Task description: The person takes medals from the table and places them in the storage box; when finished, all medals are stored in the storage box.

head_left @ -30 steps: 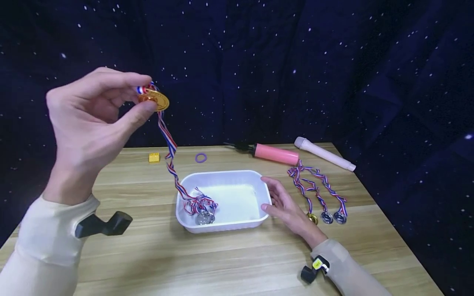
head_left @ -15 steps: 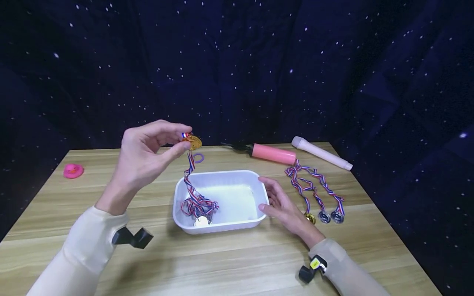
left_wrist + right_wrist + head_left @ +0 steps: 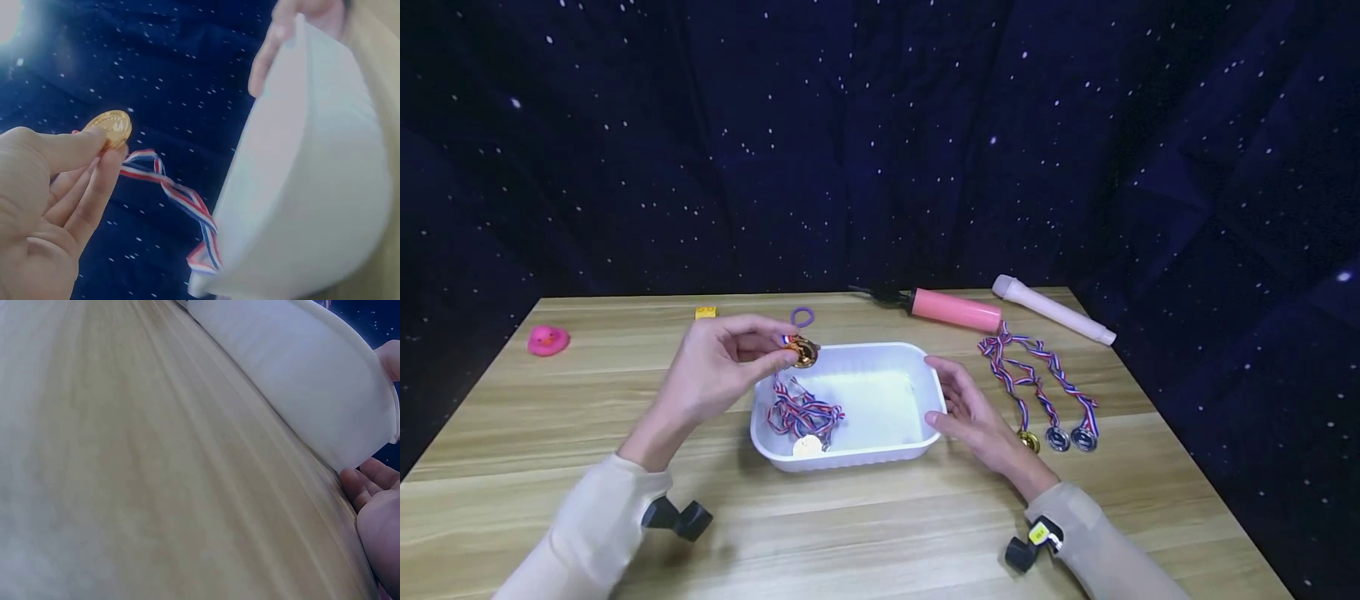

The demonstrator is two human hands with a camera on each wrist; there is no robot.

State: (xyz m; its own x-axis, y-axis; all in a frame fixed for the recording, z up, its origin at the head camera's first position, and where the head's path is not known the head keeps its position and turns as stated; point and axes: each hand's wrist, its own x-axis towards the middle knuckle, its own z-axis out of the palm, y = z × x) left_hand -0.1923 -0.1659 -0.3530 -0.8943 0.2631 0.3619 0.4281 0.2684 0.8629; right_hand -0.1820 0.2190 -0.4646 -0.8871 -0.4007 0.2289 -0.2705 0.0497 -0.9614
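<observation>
The left hand [image 3: 718,375] pinches a gold medal [image 3: 803,352] between thumb and fingertips, holding it just above the near-left rim of a white tray [image 3: 917,367] that sits in the middle of the table [image 3: 880,533]. From the medal a red, white and blue ribbon [image 3: 801,410] runs down into the tray, where it lies bunched in loops against the left wall, with a pale round medal [image 3: 807,447] resting at the tray's front edge beside it. In the left wrist view the gold disc [image 3: 111,127] shows clearly at the fingertips, the striped ribbon [image 3: 181,200] trailing from it over the tray's lip [image 3: 294,187]. The right hand [image 3: 973,412] holds nothing — its fingers are straight and relaxed, lying against the tray's right wall; the right wrist view shows the fingertips [image 3: 369,481] touching the white side [image 3: 300,381]. Just right of that hand three more ribboned medals [image 3: 1052,437] lie on the table, their ribbons stretched away toward the back. Behind them lie a pink cylinder [image 3: 955,310] and a white tube [image 3: 1052,310], near each other at the far edge. A purple ring [image 3: 802,317] and a small yellow block [image 3: 705,312] sit behind the tray, and a pink rubber duck [image 3: 547,340] stands well apart at the far left.
</observation>
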